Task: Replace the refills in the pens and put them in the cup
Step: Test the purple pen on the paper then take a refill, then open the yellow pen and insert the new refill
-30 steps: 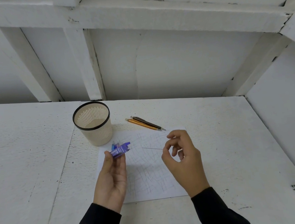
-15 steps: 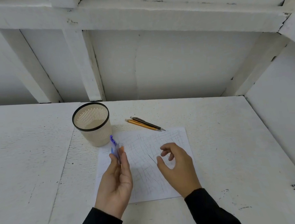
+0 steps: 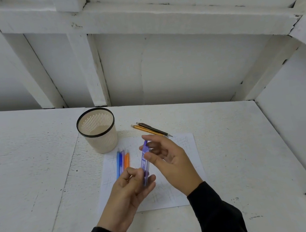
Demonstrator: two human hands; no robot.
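Your right hand (image 3: 172, 161) has joined your left hand (image 3: 127, 197) on the purple refill pack (image 3: 145, 162), both pinching it; coloured pens (image 3: 122, 162) now lie on the paper (image 3: 188, 169).

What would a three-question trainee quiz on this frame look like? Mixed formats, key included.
1. True or false: the cup holds no pens.
2. The left hand and right hand meet at the purple refill pack. Which grips it? A) left only B) right only C) both
3. How many pens lie by the far edge of the paper?
Key: 1 true; 2 C; 3 two.
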